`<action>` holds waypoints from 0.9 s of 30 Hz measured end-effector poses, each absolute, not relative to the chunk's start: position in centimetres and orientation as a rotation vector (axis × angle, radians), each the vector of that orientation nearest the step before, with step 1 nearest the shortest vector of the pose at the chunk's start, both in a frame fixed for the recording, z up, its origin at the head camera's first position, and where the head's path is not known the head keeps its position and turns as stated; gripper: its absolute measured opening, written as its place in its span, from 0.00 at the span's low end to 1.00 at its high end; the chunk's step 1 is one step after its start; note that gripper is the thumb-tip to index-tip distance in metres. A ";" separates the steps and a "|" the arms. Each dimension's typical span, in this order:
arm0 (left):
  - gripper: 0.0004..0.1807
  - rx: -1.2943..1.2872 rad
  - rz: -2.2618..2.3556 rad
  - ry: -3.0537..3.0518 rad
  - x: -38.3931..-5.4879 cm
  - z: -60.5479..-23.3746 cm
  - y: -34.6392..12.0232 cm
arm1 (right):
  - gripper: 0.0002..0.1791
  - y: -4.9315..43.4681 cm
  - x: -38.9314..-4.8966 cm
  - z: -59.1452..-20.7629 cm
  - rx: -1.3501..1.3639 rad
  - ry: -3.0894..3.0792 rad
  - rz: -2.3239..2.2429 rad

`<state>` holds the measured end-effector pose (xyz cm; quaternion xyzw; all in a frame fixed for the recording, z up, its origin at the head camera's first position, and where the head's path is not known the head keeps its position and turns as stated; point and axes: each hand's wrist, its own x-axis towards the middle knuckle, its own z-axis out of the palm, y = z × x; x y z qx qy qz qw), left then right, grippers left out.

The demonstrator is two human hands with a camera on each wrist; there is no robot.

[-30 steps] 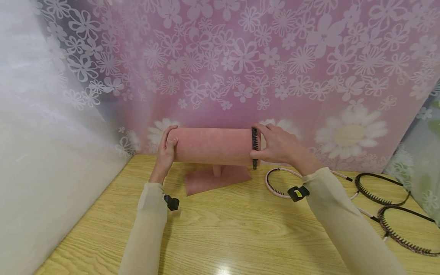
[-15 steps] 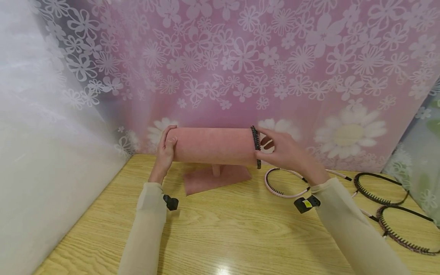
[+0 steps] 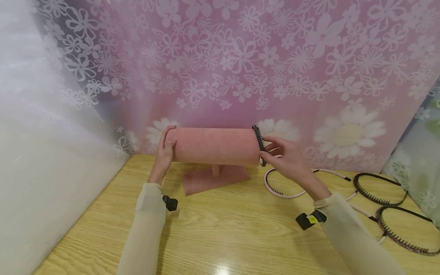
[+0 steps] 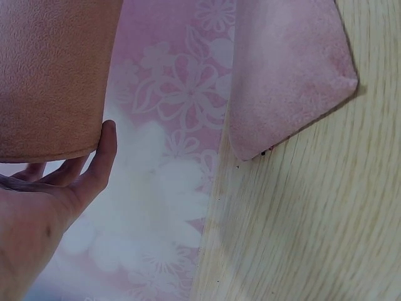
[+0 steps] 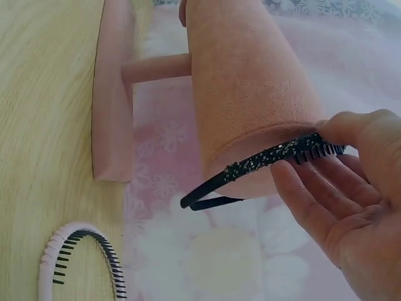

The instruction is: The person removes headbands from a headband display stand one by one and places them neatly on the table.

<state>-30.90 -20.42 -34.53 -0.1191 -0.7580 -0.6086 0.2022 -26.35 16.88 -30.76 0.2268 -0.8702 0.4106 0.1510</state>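
Observation:
A pink velvety roll stand (image 3: 214, 147) lies level on a short post above a flat pink base (image 3: 220, 179). My left hand (image 3: 166, 151) grips the roll's left end, thumb in front and fingers behind. In the left wrist view, fingers (image 4: 106, 150) curl against the roll's end. My right hand (image 3: 287, 156) pinches a black glittery headband (image 3: 259, 138) with comb teeth at the roll's right end. In the right wrist view the headband (image 5: 269, 157) slants across the roll's end face, held between thumb and fingers, its two black tips sticking out past the edge.
On the wooden table (image 3: 220, 229), to the right, lie a pink toothed headband (image 3: 275, 193) and several more, among them a dark one (image 3: 372, 198) and a brown-black one (image 3: 402, 236). A flowered pink curtain (image 3: 220, 76) hangs right behind the stand.
My right hand has drawn the black headband rightward along the roll to its very end, and the headband now tilts. The left hand and the stand have stayed in place.

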 end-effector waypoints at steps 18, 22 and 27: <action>0.23 -0.294 -1.690 -2.150 -30.7 -34.5 -20.5 | 0.21 19.9 -23.3 -32.1 0.664 -2.473 1.076; 0.24 -0.284 -1.711 -2.156 -30.5 -34.4 -20.4 | 0.21 20.6 -22.2 -32.8 0.677 -2.495 1.012; 0.23 -0.287 -1.711 -2.158 -30.5 -34.2 -20.4 | 0.21 21.2 -20.9 -33.5 0.694 -2.509 0.918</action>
